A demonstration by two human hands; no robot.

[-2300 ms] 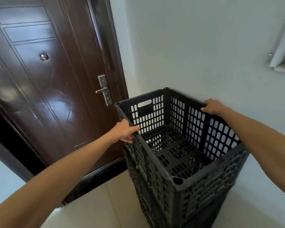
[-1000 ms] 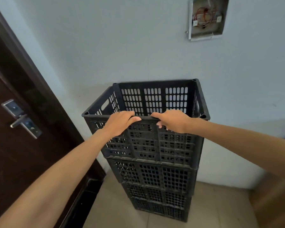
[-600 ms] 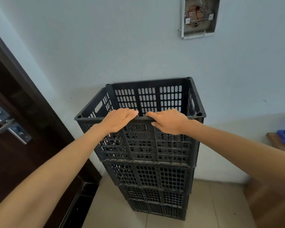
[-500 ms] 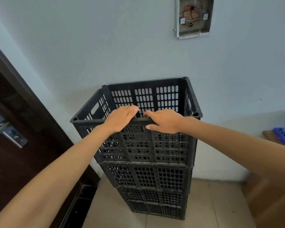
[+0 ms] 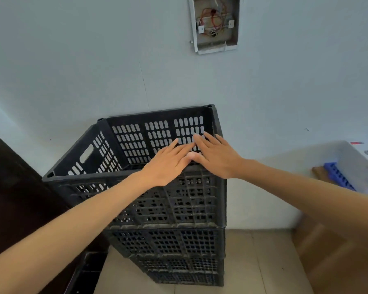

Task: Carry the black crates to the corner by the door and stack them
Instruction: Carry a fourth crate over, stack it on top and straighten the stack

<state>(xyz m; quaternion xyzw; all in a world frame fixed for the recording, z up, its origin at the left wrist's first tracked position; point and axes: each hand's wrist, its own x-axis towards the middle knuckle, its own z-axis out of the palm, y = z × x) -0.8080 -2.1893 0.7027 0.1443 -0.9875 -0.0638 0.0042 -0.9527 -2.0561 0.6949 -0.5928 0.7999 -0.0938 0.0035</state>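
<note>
A stack of black perforated crates stands on the floor against the pale wall, beside the dark door frame. The top crate point(image 5: 136, 136) is empty and sits squarely on the lower crates point(image 5: 170, 245). My left hand point(image 5: 168, 164) and my right hand point(image 5: 216, 157) hover side by side over the near rim of the top crate. The fingers of both are straight and spread and hold nothing. Their fingertips nearly touch each other. Whether the palms touch the rim is unclear.
The dark brown door point(image 5: 11, 204) runs down the left edge. An open electrical box point(image 5: 215, 24) with red wires is set in the wall above. At the right are a white box point(image 5: 361, 164), a blue crate point(image 5: 338, 177) and a wooden surface point(image 5: 319, 240).
Both hands have let go of the top crate's near rim and opened flat above it. My view has shifted right, so less of the door shows.
</note>
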